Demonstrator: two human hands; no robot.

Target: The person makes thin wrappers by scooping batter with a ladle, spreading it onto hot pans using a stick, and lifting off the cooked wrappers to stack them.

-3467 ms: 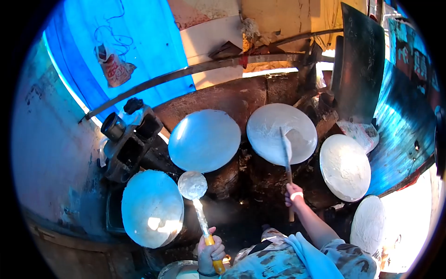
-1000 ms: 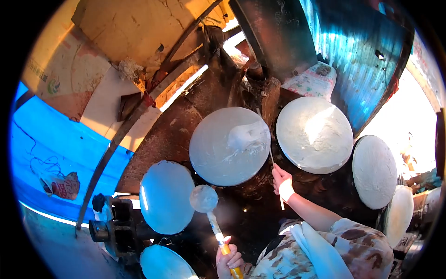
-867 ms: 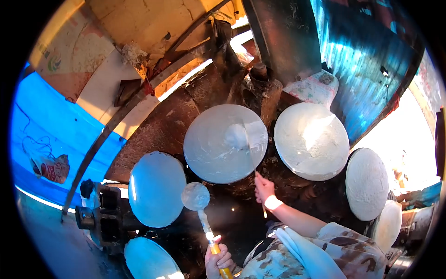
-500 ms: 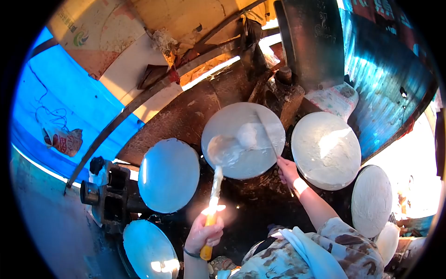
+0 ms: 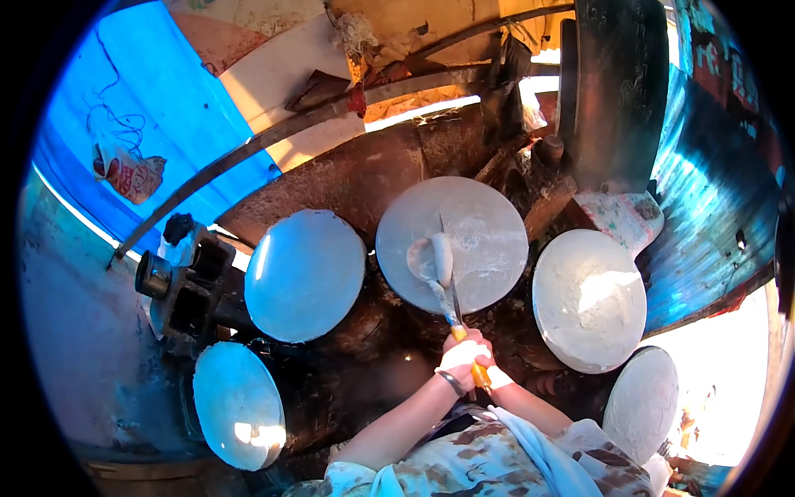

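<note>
My left hand (image 5: 458, 359) is closed around the yellow handle of a ladle (image 5: 423, 262), whose round bowl is coated white and hovers over the middle round plate (image 5: 497, 215). Close against it on the right, my right hand (image 5: 484, 351) grips a long thin blade (image 5: 455, 296), partly covered by the left. The blade crosses beside the ladle's bowl. An elongated lump of white paste (image 5: 444, 258) lies along the blade at the bowl's right edge. A thin white film and streaks cover the middle plate.
More round plates surround the middle one: a bluish-lit plate (image 5: 305, 276) and a lower one (image 5: 238, 406) at left, a white-coated plate (image 5: 590, 302) and another (image 5: 642, 406) at right. A metal fitting (image 5: 189, 277) stands far left. A curved metal wall (image 5: 356, 182) rises behind.
My left hand has swung right and the right hand has come toward it, so they meet. The white paste from the plate's middle is now at the blade and ladle.
</note>
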